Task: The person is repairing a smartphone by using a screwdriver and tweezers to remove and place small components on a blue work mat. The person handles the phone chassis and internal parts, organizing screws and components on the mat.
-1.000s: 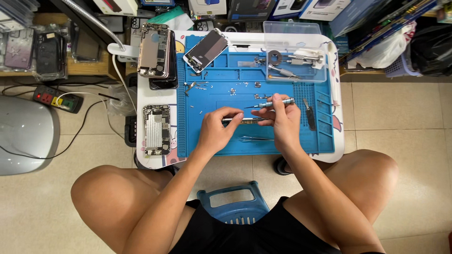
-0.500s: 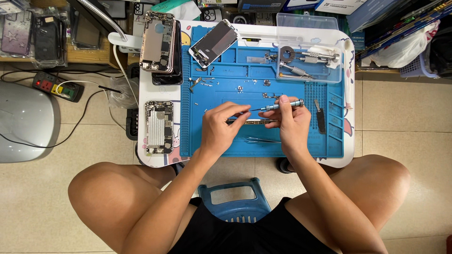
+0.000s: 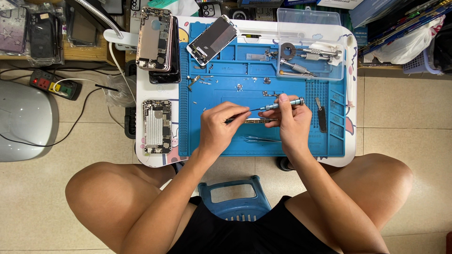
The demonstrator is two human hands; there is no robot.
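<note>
Mid-repair: your right hand point(image 3: 293, 123) clamps its fingers on the screwdriver point(image 3: 282, 103); your left hand point(image 3: 220, 127) pinches the small metal part point(image 3: 258, 121) at mid-mat.

Opened phones point(image 3: 157, 126) lie left (unassembled, by my reading); loose screws point(image 3: 239, 86) crowd the far mat point(image 3: 310, 141), tweezers point(image 3: 262, 139) near.

i sit on a blue plastic stool point(image 3: 234, 195) over a beige tiled floor point(image 3: 33, 207). before me stands a small white table point(image 3: 351, 141). to my left lie a power strip point(image 3: 55, 85) with its cables and a rounded grey appliance point(image 3: 23, 120). a white lamp arm point(image 3: 106, 23) bends in above. cluttered shelves point(image 3: 405, 28) line the far edge, under even light.
</note>
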